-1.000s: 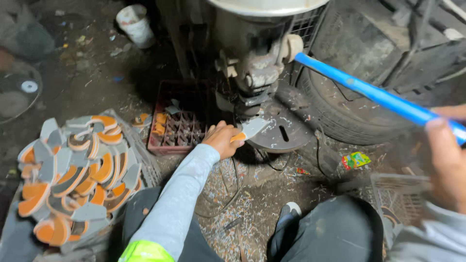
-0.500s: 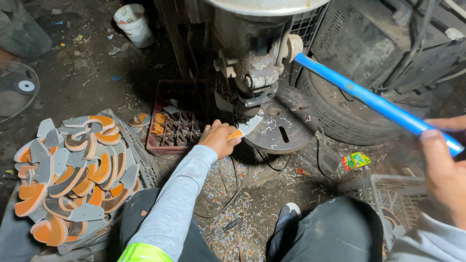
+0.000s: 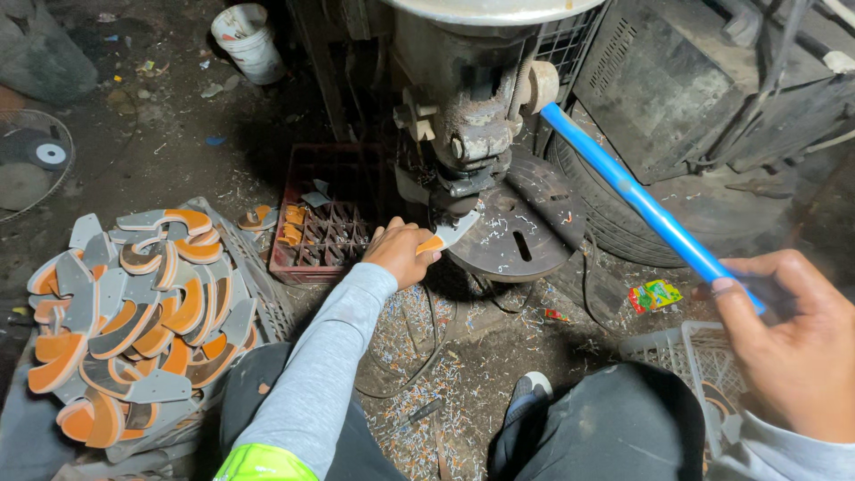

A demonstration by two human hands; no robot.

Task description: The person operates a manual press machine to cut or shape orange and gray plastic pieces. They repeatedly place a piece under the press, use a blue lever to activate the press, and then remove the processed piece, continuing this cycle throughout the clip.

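Left hand [image 3: 403,254] pinches a curved grey-and-orange piece [image 3: 448,235], feeding its tip under the punch head [image 3: 465,183] of the old press, over the round die plate [image 3: 517,233]. Right hand [image 3: 788,343] is wrapped around the blue lever [image 3: 641,203] (raised, by the look of it). This looks like the positioning step; next it calls for steady alignment and fingers kept clear.
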